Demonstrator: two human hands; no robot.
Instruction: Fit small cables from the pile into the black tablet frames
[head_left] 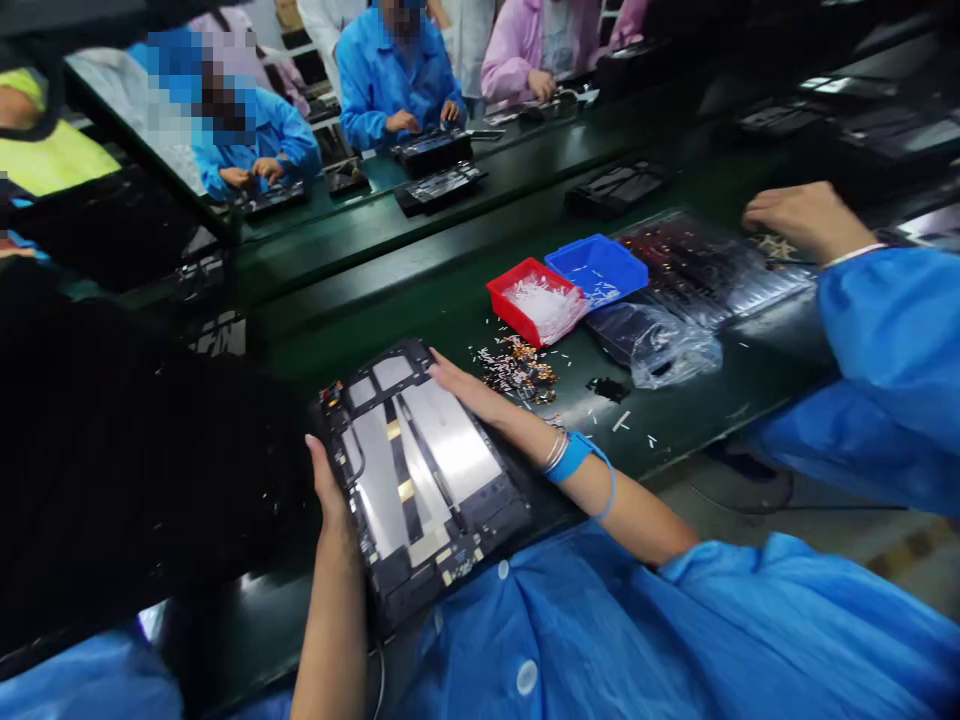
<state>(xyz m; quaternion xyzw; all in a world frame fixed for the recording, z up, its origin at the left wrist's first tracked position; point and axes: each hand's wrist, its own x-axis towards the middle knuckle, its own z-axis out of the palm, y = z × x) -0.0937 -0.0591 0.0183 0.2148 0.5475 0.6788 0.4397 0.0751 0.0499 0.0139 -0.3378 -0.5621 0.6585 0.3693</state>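
Tablet chassis (pixel 420 480) gleaming under factory light: metal plates (pixel 450 440) showing smooth brushed sheen, plastic frame (pixel 487 510) staying black and matt. Beyond chassis, red plastic tray (pixel 525 305) and blue plastic tray (pixel 600 270) shining with glossy moulded walls; clear plastic bag (pixel 660 345) glinting, crinkled. Under chassis, green conveyor belt (pixel 405 320) showing smooth semi-gloss surface. Below chassis, blue cloth smock (pixel 600 630) hanging thin, smooth, softly creased.

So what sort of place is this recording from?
Probably a factory electronics assembly line: a long dark green conveyor bench, a co-worker in a blue smock among others along it, and an opened tablet-like device with bare metal backing held at the bench.
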